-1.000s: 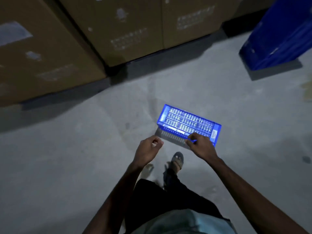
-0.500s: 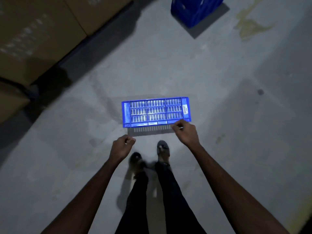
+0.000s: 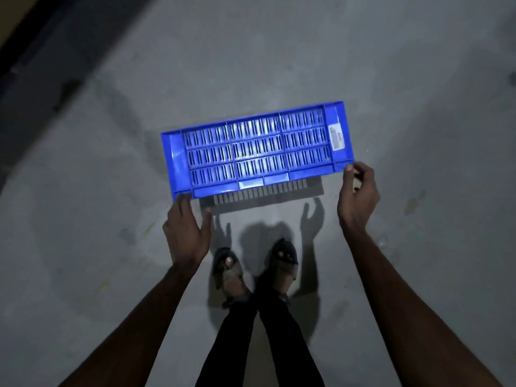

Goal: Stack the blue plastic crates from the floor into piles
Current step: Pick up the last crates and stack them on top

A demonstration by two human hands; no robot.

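Head view, single frame, dim light, camera pointed steeply down.

One blue crate [image 3: 257,148] is recorded in the middle of the frame, over a grey concrete floor [image 3: 83,247]. Its long axis runs left to right, with the right end tilted slightly away from the person. A slotted face, divided into a grid of panels, is turned towards the camera. A white label [image 3: 336,136] is seen on the solid band at the crate's right end; its print is too small to be read.

A slotted shadow [image 3: 262,195] is cast on the floor just beside the crate's near edge. Whether the crate is touching the floor cannot be determined.

The left hand [image 3: 185,233] is placed at the near-left corner of the crate. Its fingers are extended with the tips meeting the corner, and the thumb is spread apart to the side; nothing is seen clasped.

The right hand [image 3: 358,199] is placed at the near-right corner. The thumb [image 3: 349,170] is laid against the corner and the fingers are curled round behind it, so the corner is pinched.

Both forearms are bare. Two feet in sandals [image 3: 227,272] and dark trouser legs are noted below the crate, between the arms.
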